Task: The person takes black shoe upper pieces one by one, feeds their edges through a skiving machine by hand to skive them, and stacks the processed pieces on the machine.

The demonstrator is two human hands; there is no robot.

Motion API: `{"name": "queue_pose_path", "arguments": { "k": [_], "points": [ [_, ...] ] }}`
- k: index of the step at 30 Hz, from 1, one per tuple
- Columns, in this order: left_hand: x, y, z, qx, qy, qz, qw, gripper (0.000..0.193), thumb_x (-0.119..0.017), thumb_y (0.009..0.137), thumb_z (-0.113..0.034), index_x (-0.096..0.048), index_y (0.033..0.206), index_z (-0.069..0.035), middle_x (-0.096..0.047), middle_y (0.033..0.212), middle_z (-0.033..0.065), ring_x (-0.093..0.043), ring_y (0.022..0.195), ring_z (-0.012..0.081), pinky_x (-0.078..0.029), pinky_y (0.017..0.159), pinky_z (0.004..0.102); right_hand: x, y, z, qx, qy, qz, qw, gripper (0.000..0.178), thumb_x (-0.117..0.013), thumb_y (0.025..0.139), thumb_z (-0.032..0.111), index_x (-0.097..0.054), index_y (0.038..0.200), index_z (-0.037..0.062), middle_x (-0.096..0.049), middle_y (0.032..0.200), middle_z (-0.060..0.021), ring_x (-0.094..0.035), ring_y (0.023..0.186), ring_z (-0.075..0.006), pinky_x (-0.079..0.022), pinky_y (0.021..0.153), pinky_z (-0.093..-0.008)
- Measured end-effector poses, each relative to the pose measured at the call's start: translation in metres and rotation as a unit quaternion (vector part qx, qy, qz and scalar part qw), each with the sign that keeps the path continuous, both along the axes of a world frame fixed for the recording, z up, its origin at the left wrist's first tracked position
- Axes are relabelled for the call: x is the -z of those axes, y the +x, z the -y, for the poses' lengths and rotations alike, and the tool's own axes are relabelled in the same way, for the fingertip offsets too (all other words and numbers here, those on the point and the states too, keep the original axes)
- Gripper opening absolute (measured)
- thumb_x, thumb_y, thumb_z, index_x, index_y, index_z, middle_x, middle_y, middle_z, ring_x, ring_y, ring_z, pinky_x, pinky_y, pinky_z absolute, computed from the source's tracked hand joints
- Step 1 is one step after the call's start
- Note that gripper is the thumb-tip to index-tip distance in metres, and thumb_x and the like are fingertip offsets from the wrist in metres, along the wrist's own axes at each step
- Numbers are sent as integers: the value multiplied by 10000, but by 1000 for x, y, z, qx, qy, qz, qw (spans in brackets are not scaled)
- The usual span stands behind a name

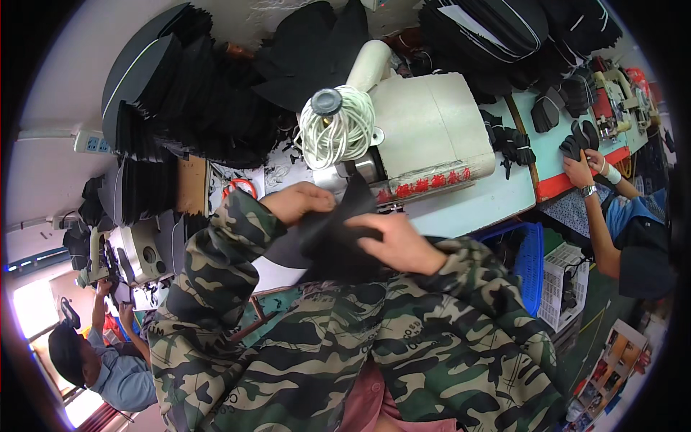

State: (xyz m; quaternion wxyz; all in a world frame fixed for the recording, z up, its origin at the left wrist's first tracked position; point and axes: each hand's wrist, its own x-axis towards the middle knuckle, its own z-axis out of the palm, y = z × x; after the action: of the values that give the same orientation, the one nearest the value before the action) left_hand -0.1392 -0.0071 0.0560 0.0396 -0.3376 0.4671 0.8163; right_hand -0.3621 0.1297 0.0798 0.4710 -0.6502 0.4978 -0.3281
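In front of my chest, thin black sheet pieces (342, 241) are bent and overlap, with one corner pointing up toward the machine. My left hand (299, 201) is closed, its fingertips pinching the upper left edge of the black sheet. From the other side my right hand (399, 241) grips the same black material, thumb and fingers around its right edge. Just beyond the hands stands a cream sewing-type machine (428, 119) with a metal cylinder at its left end. A coil of white cord (335, 129) hangs over a dark knob there.
Tall stacks of black cut pieces (155, 86) stand at the back left, and more bundles (489, 32) at the back right. Orange-handled scissors (240, 189) lie left of the machine. A blue basket (531, 270) and a white crate (565, 288) sit at right. Co-workers (601, 209) work on both sides.
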Motion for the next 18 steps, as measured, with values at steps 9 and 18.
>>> {"name": "queue_pose_path", "arguments": {
  "k": [9,18],
  "points": [
    [-6,17,40,19,-9,93,995,202,-509,947,-168,-619,877,-15,-585,576,53,-509,363,120,-426,359,248,18,62,17,54,159,244,955,403,-588,833,15,-575,1234,-29,-669,1025,-110,-575,769,-104,-492,709,-269],
    [-16,-4,46,2,-8,86,996,138,-561,904,-184,-605,908,-53,-551,579,38,-470,403,122,-400,393,274,5,49,16,104,161,240,952,386,-612,852,56,-586,1232,-9,-678,1046,-131,-617,802,-125,-508,735,-283]
  ]
}}
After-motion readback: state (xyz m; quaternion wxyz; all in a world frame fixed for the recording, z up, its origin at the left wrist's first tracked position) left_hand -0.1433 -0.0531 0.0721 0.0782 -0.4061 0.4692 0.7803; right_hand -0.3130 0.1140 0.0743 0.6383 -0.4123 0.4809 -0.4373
